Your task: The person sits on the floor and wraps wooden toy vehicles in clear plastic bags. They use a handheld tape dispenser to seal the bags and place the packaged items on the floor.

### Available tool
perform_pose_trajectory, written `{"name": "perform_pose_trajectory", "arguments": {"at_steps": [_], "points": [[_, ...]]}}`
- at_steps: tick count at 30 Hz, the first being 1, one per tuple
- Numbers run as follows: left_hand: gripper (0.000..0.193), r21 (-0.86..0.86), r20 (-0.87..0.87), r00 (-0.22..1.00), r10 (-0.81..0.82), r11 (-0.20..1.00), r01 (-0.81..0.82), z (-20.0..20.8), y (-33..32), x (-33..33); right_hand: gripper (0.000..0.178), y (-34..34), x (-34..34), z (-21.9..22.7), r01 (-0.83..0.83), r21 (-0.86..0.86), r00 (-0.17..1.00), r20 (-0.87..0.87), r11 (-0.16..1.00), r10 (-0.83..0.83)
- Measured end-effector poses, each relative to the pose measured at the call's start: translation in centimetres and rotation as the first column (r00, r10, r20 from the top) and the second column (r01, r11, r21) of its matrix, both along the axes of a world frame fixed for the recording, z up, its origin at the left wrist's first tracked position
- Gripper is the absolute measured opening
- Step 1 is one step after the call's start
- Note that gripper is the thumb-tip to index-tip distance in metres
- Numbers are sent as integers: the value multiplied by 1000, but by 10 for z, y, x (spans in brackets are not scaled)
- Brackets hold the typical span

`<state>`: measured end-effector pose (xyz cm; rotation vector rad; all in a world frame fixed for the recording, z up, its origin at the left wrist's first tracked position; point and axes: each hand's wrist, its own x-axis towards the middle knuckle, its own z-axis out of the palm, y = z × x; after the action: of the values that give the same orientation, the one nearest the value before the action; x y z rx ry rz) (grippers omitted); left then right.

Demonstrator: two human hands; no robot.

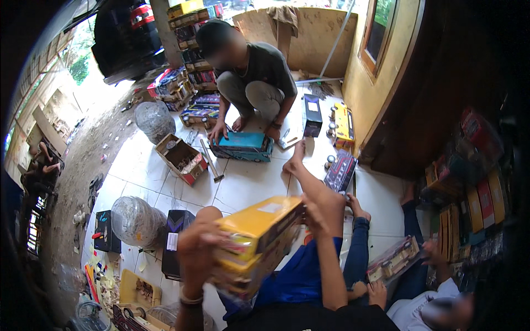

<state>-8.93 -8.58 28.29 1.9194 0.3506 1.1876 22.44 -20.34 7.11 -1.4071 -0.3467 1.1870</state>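
Both my hands hold a yellow toy bus (255,238) tilted over my lap. My left hand (197,252) grips its near left end and my right hand (324,208) grips its far right end. My bare leg stretches forward over the white tiled floor (243,185). A person squatting opposite me has one hand on a teal toy bus (242,147) lying on the tiles. At my right a second person in blue trousers holds a boxed toy truck (395,259).
An open cardboard box (182,159) and a hammer (211,161) lie on the tiles. Two clear plastic bags (135,220) sit at left beside black boxes (175,234). Stacked toy boxes (190,33) rise at the back and along the right wall (469,204).
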Motion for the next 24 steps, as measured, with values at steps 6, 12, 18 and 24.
{"name": "perform_pose_trajectory", "arguments": {"at_steps": [6, 12, 18, 24], "points": [[28, -75, -223, 974, 35, 996, -52, -65, -15, 92, 68, 32, -55, -107, 48, 14, 998, -27, 999, -48], [38, -181, -285, 955, 85, 973, -140, -115, -27, 108, 70, 0, -61, -42, -164, 372, 985, 118, 914, 129], [42, -360, -298, 954, 22, 923, -134, -146, -53, 95, 41, -41, -88, 20, -237, 313, 825, 565, 920, 21], [47, -375, -253, 967, -21, 924, -78, -161, -65, 91, 21, -59, -100, 46, -190, 286, 772, 635, 939, -38]]}}
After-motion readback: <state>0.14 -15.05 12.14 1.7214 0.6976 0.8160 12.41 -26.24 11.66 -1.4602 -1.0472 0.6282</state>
